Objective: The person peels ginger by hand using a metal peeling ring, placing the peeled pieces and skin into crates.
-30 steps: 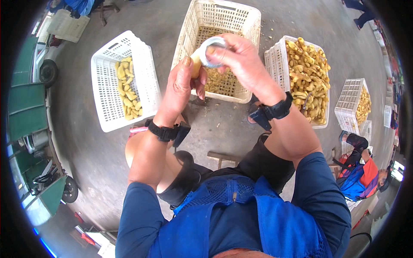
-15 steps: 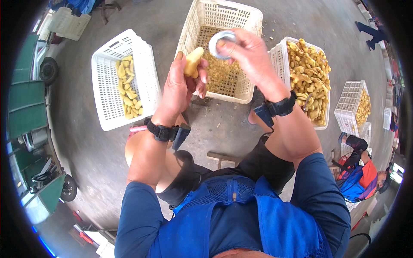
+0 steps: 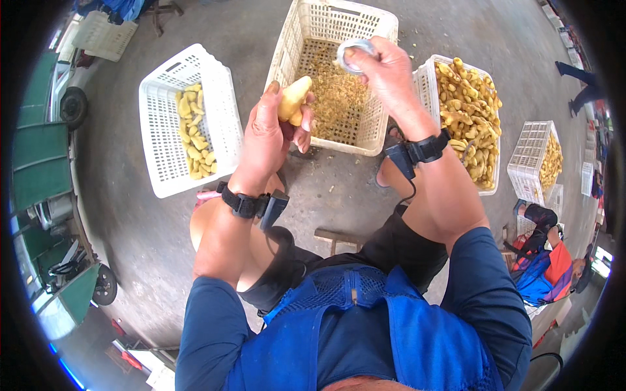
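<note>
My left hand (image 3: 266,130) is closed around a pale yellow, peeled-looking piece of ginger (image 3: 295,98), which sticks up past the thumb. My right hand (image 3: 390,75) grips a silvery ring-shaped scraper (image 3: 356,43) by its side, apart from the ginger and to its right. Below both hands stands a cream plastic crate (image 3: 349,150) with thin scrapings (image 3: 342,107) strewn over its slotted bottom. To the left, smooth yellow ginger pieces (image 3: 190,130) lie in a white crate (image 3: 158,166). Rougher brownish ginger (image 3: 466,117) is heaped in a crate (image 3: 424,85) on the right.
Farther right is another white crate (image 3: 525,156) of ginger, near a seated person (image 3: 541,274) in bright clothes. Someone's dark-trousered legs (image 3: 580,85) show at the upper right. A wooden stool (image 3: 336,238) is between my knees. A green vehicle (image 3: 42,143) stands far left.
My right hand has moved right with the scraper, away from the ginger. The left hand has tilted the ginger slightly. The distant legs at the upper right have shifted.
</note>
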Motion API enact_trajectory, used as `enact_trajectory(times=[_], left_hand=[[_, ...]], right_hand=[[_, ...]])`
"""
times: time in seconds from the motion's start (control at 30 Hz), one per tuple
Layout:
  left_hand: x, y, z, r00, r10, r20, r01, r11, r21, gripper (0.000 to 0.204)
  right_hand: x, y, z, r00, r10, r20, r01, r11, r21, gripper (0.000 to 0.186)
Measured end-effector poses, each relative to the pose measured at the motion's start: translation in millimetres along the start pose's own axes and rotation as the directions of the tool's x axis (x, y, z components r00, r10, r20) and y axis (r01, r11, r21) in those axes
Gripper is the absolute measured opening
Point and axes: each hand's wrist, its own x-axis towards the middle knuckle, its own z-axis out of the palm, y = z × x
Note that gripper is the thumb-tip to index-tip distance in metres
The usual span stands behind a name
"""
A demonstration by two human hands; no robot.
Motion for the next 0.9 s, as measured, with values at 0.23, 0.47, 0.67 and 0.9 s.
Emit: enact_trajectory(times=[0.23,0.47,0.67,0.9], left_hand=[[6.1,-0.6,3.8,0.994,-0.012,-0.112,0.016,0.999,0.033,0.054],[6.3,-9.9,1.5,0.992,0.048,-0.119,-0.025,0.981,0.190,0.056],[-1.1,-5.5,-4.4,0.986,0.059,-0.159,-0.023,0.975,0.219,0.058],[3.8,0.9,8.2,0.990,-0.034,-0.139,0.042,0.998,0.056,0.055]], right_hand=[[-20.5,-19.1,21.5,0.967,-0.158,0.199,0.122,0.976,0.180,0.020],[-34.9,-21.5,36.1,0.946,-0.145,0.290,0.078,0.970,0.230,0.017],[-12.7,-13.2,17.9,0.982,-0.066,0.179,0.056,0.996,0.063,0.017],[-15.0,-12.1,10.1,0.983,-0.022,0.184,-0.002,0.992,0.130,0.019]])
